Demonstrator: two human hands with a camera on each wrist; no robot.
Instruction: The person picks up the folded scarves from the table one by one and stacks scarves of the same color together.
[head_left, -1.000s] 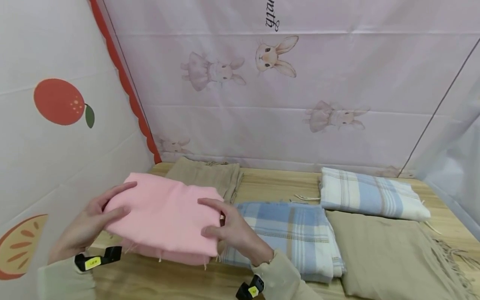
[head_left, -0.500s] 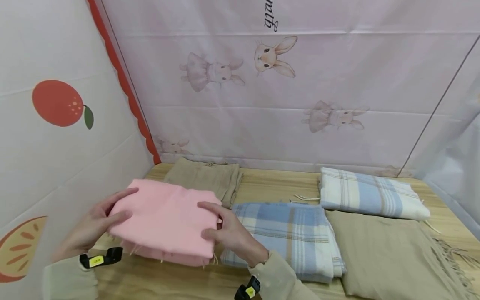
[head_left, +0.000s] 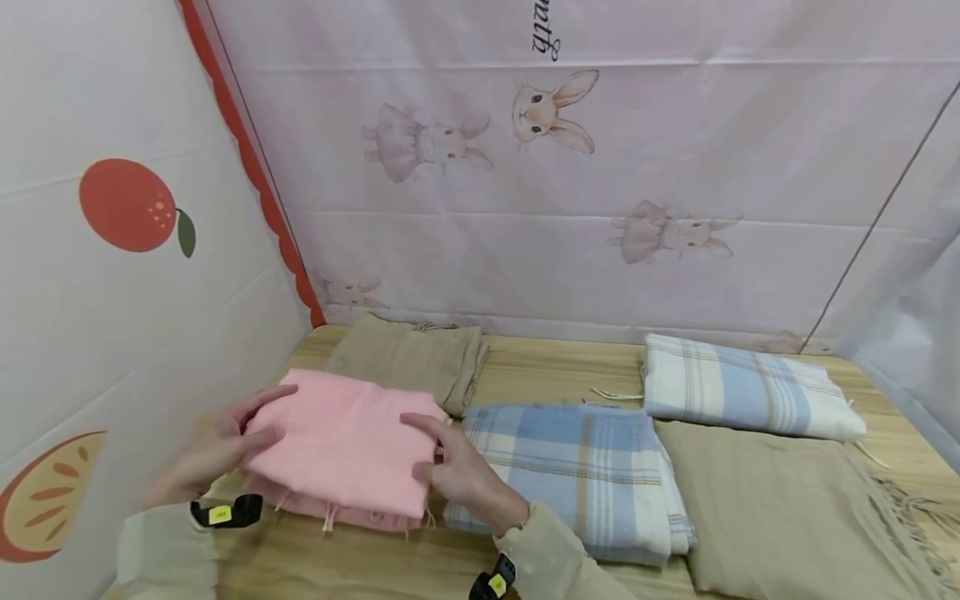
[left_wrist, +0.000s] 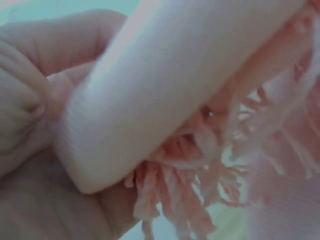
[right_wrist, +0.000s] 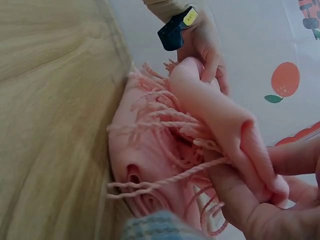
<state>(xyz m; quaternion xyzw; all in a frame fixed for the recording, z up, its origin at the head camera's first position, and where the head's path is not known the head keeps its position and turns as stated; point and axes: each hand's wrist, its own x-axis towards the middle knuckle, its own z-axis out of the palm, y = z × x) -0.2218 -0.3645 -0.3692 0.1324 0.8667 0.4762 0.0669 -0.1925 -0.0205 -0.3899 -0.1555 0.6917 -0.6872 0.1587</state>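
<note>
Both hands hold a folded pink scarf [head_left: 348, 446] at the left of the table. My left hand [head_left: 213, 458] grips its left end, thumb on top. My right hand [head_left: 468, 479] pinches the right end, thumb above and fingers below, as the right wrist view shows. In that view a second pink fringed layer [right_wrist: 132, 135] rests on the table beneath the gripped fold; I cannot tell whether it is the same scarf. Twisted pink fringe [left_wrist: 175, 195] hangs below the fold in the left wrist view. Some fingertips are hidden under the cloth.
Behind the pink cloth lies a folded brown scarf [head_left: 412, 354]. A blue-and-white plaid scarf [head_left: 573, 483] lies just right of my right hand. Farther right are a beige fringed scarf [head_left: 787, 508] and another plaid one [head_left: 750, 387]. Printed sheets [head_left: 480, 275] wall the wooden table [head_left: 555, 362].
The pink scarf has come down toward the table and shifted slightly right. My left hand moved right and down with it; my right hand moved only a little. Both keep their grip.
</note>
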